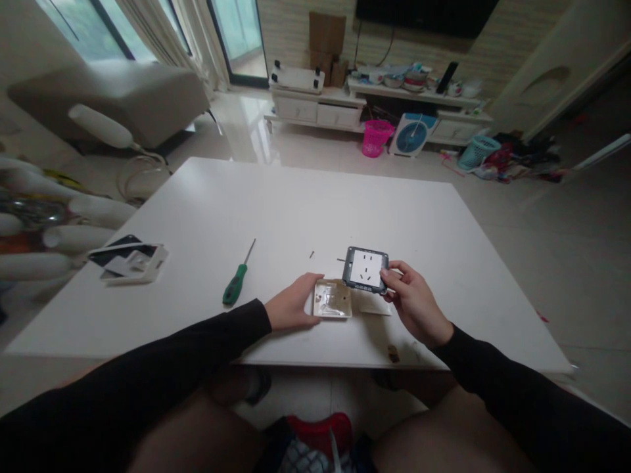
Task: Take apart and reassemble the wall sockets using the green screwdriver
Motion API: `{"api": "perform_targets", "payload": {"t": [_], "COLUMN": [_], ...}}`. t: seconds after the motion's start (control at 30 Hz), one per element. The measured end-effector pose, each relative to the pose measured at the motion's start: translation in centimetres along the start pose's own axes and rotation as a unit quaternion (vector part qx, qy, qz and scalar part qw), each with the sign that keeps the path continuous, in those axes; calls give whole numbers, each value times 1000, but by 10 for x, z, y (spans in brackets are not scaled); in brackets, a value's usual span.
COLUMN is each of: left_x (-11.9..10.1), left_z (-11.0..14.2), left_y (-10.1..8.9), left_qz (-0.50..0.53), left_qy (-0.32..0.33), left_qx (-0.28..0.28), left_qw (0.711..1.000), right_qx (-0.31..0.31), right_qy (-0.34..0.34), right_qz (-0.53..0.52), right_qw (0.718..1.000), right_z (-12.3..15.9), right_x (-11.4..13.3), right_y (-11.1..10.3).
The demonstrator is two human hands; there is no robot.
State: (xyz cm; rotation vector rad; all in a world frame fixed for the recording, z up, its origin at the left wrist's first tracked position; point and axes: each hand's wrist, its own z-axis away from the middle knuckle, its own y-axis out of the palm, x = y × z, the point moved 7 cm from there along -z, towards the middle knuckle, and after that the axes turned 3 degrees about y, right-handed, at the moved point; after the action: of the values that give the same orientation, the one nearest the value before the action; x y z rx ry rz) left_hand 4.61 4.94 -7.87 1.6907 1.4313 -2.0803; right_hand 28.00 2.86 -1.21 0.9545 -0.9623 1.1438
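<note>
Between the thumb and fingers of my right hand is a wall socket with a white face and a dark frame, tilted up above the table. My left hand grips the left side of an open white socket back box, which rests near the table's front edge. Partly under the raised socket lies a flat whitish cover plate. Two screws are on the tabletop: one screw behind the box, another screw just left of the socket.
A green-handled screwdriver lies left of my left hand on the white table. Farther left sits a white box of parts. A small brown piece is at the front edge. Beyond the table are a pink basket and a fan.
</note>
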Motion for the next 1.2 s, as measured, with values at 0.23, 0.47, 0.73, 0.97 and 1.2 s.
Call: {"api": "perform_targets", "payload": {"t": [0.23, 0.47, 0.73, 0.97, 1.2], "left_x": [1, 0, -4, -8, -18], "left_z": [-1, 0, -2, -3, -2], "left_y": [0, 1, -2, -6, -9], "left_qz": [-19, -26, -21, 3, -32], "left_qy": [6, 9, -1, -15, 29], "left_qx": [-9, -6, -4, -12, -30], "left_qw": [1000, 1000, 1000, 1000, 999], "right_qx": [23, 32, 33, 42, -41], "right_qy": [3, -2, 13, 17, -9], "right_qz": [20, 8, 3, 4, -19], "right_qw": [1000, 999, 999, 999, 999], "right_z": [1, 3, 5, 7, 2], "right_x": [-7, -5, -8, -8, 6], "right_y": [2, 8, 7, 12, -8]}}
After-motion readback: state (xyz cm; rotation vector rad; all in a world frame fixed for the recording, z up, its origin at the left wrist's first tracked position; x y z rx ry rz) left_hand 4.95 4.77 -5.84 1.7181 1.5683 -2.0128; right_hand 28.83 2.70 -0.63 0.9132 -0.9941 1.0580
